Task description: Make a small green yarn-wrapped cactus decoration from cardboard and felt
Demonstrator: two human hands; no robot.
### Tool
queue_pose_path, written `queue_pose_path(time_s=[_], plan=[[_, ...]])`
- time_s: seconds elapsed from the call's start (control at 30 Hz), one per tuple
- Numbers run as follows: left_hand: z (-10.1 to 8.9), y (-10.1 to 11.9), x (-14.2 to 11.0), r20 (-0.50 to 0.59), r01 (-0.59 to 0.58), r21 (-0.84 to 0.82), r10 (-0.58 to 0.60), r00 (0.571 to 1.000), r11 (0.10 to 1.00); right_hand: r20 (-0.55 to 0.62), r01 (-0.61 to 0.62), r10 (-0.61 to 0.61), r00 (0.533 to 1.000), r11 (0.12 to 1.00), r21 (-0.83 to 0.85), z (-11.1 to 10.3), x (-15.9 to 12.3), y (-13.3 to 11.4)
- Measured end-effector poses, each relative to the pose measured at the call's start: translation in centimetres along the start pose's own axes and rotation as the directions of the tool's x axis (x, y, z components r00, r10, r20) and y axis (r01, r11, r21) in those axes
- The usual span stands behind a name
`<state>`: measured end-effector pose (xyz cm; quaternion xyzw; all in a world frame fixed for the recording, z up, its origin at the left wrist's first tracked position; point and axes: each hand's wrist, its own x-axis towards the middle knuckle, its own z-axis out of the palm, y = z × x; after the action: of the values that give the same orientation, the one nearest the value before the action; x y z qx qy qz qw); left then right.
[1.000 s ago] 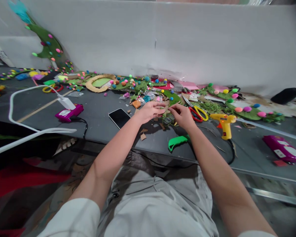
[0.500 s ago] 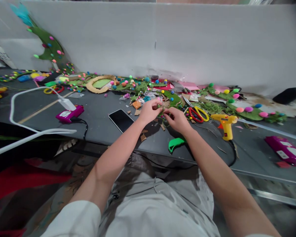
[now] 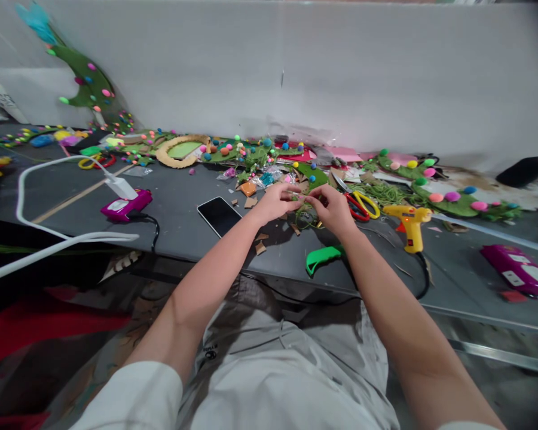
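Observation:
My left hand (image 3: 278,203) and my right hand (image 3: 332,208) meet over the middle of the table. Between their fingertips is a small tangle of green yarn (image 3: 303,210), and both hands are closed in a pinch on it. Its exact shape is partly hidden by the fingers. To the left of my left hand lies a phone (image 3: 219,216) with a dark screen. Scissors with red and yellow handles (image 3: 359,205) rest just right of my right hand. Below my right wrist is a green-handled tool (image 3: 321,258), partly covered by my forearm.
A yellow glue gun (image 3: 410,226) stands at the right, its cord dropping off the front edge. Purple power strips (image 3: 520,272) sit on both sides. Green felt pieces with pompoms (image 3: 452,203), loose green yarn and cardboard scraps (image 3: 260,247) line the table. At far left, another person's hand shows partly.
My right hand has shifted slightly right and up, and my left-hand fingers have straightened toward it. The green yarn between them shows more now.

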<state>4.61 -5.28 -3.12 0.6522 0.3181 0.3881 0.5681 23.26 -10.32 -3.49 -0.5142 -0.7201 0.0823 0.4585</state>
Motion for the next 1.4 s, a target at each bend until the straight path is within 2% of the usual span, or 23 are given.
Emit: queue_pose_path(time_s=[0.13, 0.3, 0.4, 0.47, 0.53, 0.63, 0.7, 0.77, 0.87, 1.03, 1.17, 1.27, 1.4], plan=[[0.0, 0.4, -0.1, -0.003, 0.045, -0.15, -0.046, 0.999, 0.988, -0.03, -0.037, 0.038, 0.999, 0.998, 0.045, -0.1, 0.1, -0.4], [0.1, -0.2, 0.2, 0.023, 0.034, -0.35, -0.027, 0.999, 0.936, -0.043, -0.084, 0.092, 0.995, 0.984, 0.159, 0.5, 0.0, -0.2], [0.2, -0.5, 0.5, -0.03, 0.007, -0.436, -0.023, 0.999, 0.9, -0.024, -0.077, 0.083, 0.996, 0.978, 0.196, 1.0, -0.1, 0.0], [0.3, -0.5, 0.6, -0.097, -0.016, -0.425, -0.028, 0.995, 0.905, 0.016, -0.064, 0.062, 0.998, 0.984, 0.164, 1.3, -0.2, 0.1], [0.3, -0.5, 0.7, -0.18, -0.055, -0.317, -0.003, 0.984, 0.947, 0.067, -0.033, 0.025, 0.997, 0.994, 0.109, 1.5, -0.3, 0.1], [0.3, -0.7, 0.7, -0.276, -0.142, 0.039, 0.147, 0.95, 0.989, 0.127, 0.05, -0.054, 0.99, 0.998, 0.034, 1.5, -0.6, 0.0], [0.4, -1.0, 0.7, -0.249, -0.187, 0.273, 0.257, 0.934, 0.944, 0.148, 0.093, -0.09, 0.985, 0.996, -0.012, 1.5, -0.7, 0.1], [0.4, -1.4, 0.5, -0.172, -0.205, 0.426, 0.301, 0.938, 0.881, 0.169, 0.112, -0.102, 0.98, 0.992, -0.052, 1.3, -0.7, 0.1], [0.4, -1.7, 0.4, -0.096, -0.197, 0.492, 0.278, 0.956, 0.848, 0.174, 0.123, -0.106, 0.979, 0.988, -0.088, 1.0, -0.6, 0.3], [0.2, -1.2, 0.5, -0.07, -0.162, 0.304, 0.191, 0.979, 0.939, 0.079, 0.094, -0.089, 0.993, 0.994, -0.057, 0.6, -0.3, 0.3], [0.1, -0.6, 0.4, -0.03, -0.11, 0.085, 0.113, 0.993, 0.99, 0.021, -0.051, 0.049, 0.999, 0.994, 0.101, 0.4, -0.1, 0.0], [0.1, -0.1, 0.1, -0.011, -0.054, -0.07, 0.054, 0.998, 0.996, 0.012, -0.122, 0.122, 0.992, 0.968, 0.218, 0.3, 0.1, -0.1], [0.1, 0.3, -0.1, 0.046, -0.032, -0.242, 0.045, 0.998, 0.97, 0.007, -0.136, 0.141, 0.99, 0.939, 0.315, 0.2, 0.5, -0.2]])
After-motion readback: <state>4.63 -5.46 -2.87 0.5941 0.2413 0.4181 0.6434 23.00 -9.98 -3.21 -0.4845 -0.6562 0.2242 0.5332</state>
